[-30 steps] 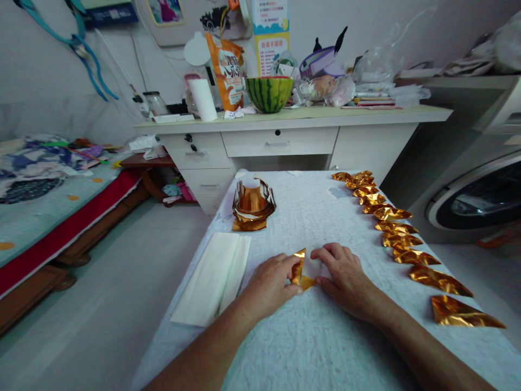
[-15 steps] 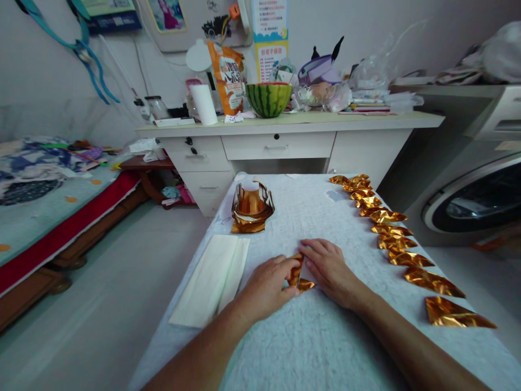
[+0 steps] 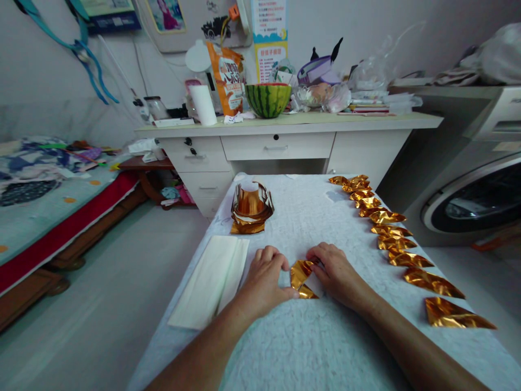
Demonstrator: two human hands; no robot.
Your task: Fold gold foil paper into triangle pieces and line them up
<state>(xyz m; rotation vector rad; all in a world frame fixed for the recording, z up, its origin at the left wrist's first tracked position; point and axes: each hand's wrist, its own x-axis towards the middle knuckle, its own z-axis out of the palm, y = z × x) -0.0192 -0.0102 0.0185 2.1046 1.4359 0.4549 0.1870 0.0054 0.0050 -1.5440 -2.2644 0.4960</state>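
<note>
A sheet of gold foil paper (image 3: 300, 273), partly folded with a pale underside showing, lies on the cloth-covered table between my hands. My right hand (image 3: 334, 270) pinches its upper right corner between thumb and fingers. At its left edge my left hand (image 3: 266, 278) is open, thumb and index finger spread apart, with the thumb tip touching the lower left of the paper. A curled stack of gold foil sheets (image 3: 250, 203) stands farther back on the left. Along the right edge runs a row of several folded gold foil pieces (image 3: 433, 282).
A folded pale sheet of paper (image 3: 203, 282) lies left of my left hand on the table (image 3: 285, 347). Behind stands a white desk (image 3: 280, 144) bearing half a watermelon (image 3: 267, 101) and an orange pouch (image 3: 228, 79). A washing machine (image 3: 468, 179) is at right, a bed (image 3: 61, 201) at left.
My left fingers have opened and drawn back left from the foil paper. My right hand now grips its corner, and the fold has spread, showing more gold and the pale underside.
</note>
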